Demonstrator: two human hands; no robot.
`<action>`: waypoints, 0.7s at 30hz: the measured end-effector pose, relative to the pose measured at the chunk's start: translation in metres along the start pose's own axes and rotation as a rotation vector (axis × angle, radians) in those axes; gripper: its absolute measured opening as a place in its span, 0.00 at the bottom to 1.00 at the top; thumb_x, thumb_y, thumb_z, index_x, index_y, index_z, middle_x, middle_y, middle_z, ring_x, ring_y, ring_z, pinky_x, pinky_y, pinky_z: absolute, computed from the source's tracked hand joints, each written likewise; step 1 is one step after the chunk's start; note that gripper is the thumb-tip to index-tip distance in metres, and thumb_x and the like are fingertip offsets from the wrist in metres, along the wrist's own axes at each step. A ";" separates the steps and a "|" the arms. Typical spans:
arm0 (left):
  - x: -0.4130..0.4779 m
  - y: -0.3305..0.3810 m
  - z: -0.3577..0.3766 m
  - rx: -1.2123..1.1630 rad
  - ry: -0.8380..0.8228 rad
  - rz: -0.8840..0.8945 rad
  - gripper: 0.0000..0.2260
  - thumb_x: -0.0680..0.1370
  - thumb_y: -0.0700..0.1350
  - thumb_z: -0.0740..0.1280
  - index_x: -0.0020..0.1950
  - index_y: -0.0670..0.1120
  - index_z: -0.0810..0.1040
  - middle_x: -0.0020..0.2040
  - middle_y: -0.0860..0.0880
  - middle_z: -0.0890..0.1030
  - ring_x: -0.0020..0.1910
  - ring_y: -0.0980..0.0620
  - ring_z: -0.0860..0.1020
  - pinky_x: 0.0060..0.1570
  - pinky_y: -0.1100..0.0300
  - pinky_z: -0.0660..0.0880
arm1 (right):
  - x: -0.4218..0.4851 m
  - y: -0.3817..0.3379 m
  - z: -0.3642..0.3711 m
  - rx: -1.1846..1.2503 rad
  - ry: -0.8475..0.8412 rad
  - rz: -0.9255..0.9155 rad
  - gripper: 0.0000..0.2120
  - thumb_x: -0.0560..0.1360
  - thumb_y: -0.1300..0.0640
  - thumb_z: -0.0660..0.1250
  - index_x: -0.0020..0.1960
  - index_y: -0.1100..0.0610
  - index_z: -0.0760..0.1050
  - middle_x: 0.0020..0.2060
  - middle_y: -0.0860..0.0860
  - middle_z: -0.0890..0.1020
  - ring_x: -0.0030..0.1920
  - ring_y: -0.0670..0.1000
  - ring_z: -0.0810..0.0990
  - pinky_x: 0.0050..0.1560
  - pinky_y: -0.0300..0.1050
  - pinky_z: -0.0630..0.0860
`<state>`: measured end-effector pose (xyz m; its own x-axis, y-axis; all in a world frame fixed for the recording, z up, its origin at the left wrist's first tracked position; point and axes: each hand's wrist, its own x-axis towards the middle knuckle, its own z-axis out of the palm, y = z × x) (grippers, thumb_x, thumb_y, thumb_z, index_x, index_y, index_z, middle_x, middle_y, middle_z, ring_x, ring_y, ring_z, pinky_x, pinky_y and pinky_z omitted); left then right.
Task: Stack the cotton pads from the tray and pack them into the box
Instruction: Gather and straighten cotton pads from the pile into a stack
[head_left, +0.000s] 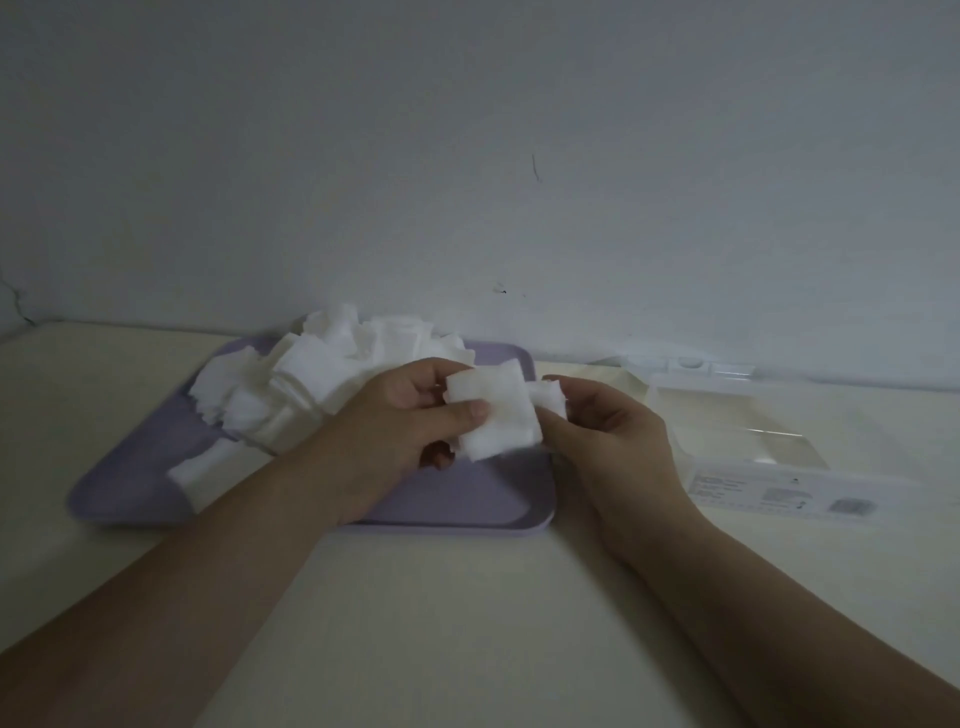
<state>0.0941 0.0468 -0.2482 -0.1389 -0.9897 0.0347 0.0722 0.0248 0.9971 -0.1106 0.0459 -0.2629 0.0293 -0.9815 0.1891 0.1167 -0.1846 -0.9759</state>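
Observation:
A lilac tray (467, 499) lies on the table with a loose heap of white cotton pads (322, 374) over its far left part. Above the tray's right side, my left hand (410, 421) grips a small stack of white pads (498, 415), thumb across the front. My right hand (608, 421) pinches another pad (550, 397) just to the right of that stack, touching it. The clear plastic box (748, 431) stands open to the right of the tray, with nothing visible inside.
The box's clear lid (685, 366) lies flipped back toward the wall. A grey wall rises just behind the tray and box. The cream tabletop (467, 623) stretches toward me between my forearms.

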 end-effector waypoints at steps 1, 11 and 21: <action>0.000 -0.002 0.001 0.016 0.008 0.001 0.07 0.78 0.37 0.71 0.56 0.44 0.82 0.44 0.46 0.83 0.39 0.50 0.76 0.31 0.61 0.72 | 0.000 -0.001 0.000 0.002 -0.011 0.007 0.11 0.73 0.64 0.77 0.54 0.58 0.85 0.46 0.54 0.89 0.50 0.56 0.88 0.55 0.53 0.84; -0.003 -0.005 0.015 0.093 0.182 0.163 0.09 0.77 0.34 0.72 0.56 0.42 0.81 0.46 0.44 0.85 0.35 0.53 0.81 0.32 0.64 0.76 | 0.004 0.003 -0.001 0.054 -0.106 0.043 0.11 0.78 0.68 0.70 0.58 0.60 0.84 0.49 0.60 0.88 0.53 0.62 0.87 0.59 0.57 0.81; 0.000 -0.009 0.014 0.138 0.214 0.178 0.05 0.77 0.39 0.75 0.51 0.45 0.85 0.47 0.45 0.87 0.44 0.50 0.85 0.42 0.61 0.81 | 0.006 0.010 -0.001 -0.011 -0.249 -0.006 0.29 0.67 0.69 0.80 0.65 0.53 0.80 0.56 0.57 0.87 0.58 0.61 0.85 0.64 0.63 0.78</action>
<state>0.0797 0.0488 -0.2565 0.0764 -0.9748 0.2095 -0.0602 0.2052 0.9769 -0.1107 0.0380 -0.2717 0.2722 -0.9379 0.2148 0.1068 -0.1924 -0.9755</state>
